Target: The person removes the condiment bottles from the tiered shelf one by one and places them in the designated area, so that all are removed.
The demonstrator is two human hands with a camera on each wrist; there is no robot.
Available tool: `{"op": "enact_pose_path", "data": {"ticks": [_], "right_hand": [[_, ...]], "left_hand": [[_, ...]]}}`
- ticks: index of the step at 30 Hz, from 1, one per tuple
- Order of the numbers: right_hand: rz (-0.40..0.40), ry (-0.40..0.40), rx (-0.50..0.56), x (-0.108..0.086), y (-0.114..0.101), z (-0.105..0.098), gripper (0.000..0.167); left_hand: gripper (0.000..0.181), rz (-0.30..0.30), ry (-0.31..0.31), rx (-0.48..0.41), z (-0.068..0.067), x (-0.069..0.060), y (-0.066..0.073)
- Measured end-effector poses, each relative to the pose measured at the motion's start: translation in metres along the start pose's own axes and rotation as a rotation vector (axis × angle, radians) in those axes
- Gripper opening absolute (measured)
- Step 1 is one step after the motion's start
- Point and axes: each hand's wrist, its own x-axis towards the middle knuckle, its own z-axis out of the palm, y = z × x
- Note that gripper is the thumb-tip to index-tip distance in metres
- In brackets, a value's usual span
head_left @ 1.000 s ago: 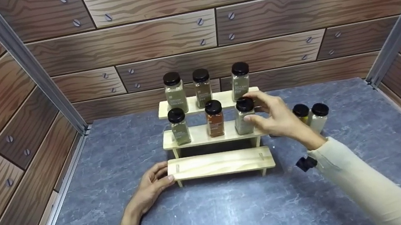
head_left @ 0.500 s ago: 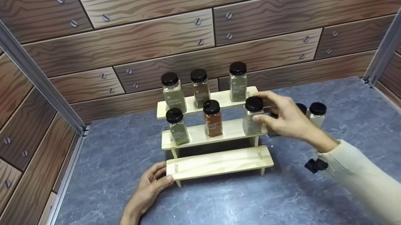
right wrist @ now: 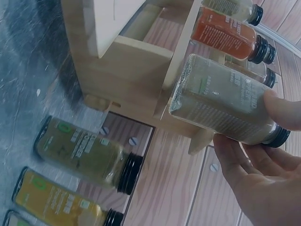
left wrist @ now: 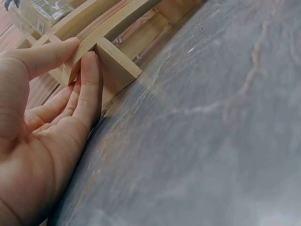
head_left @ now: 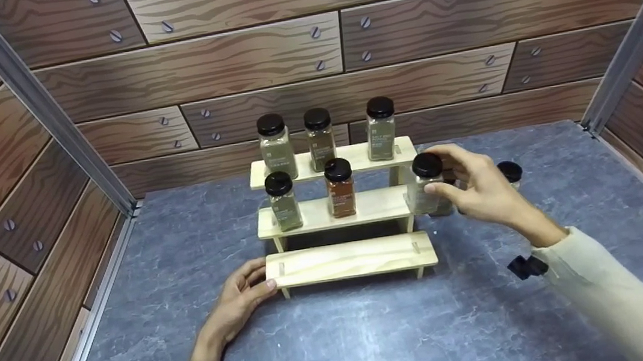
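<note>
My right hand (head_left: 483, 192) pinches a glass spice jar (head_left: 422, 196) with a black cap, thumb on the near side, fingers behind. The jar, filled with greyish-green powder, is upright at the right end of the middle tier of a light wooden three-tier spice rack (head_left: 351, 259). In the right wrist view this jar (right wrist: 221, 101) is beside the rack's end, apparently clear of the shelf. My left hand (head_left: 236, 305) grips the left end of the lowest tier, thumb (left wrist: 56, 54) on top and fingers underneath. An orange-red jar (head_left: 341, 193) and a green jar (head_left: 284, 206) stand on the middle tier.
Three jars stand on the top tier, among them a green one (head_left: 381, 134) at the right. Right of the rack, more jars stand on the grey table, including a dark green jar (right wrist: 82, 150) and a yellow jar (right wrist: 59, 197). Wood-patterned walls (head_left: 259, 60) enclose the table.
My right hand has moved the greyish-green jar rightward from its place on the middle tier to past the tier's end. My left hand has stayed on the lowest tier.
</note>
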Motion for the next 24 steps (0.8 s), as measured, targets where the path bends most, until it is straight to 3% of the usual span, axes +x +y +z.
{"op": "enact_pose_path", "data": {"ticks": [24], "right_hand": [[0.002,0.052,-0.015,-0.019,0.011,-0.021,0.056]], "left_hand": [[0.070,-0.017,-0.007,0.002,0.001,-0.001,0.003]]}}
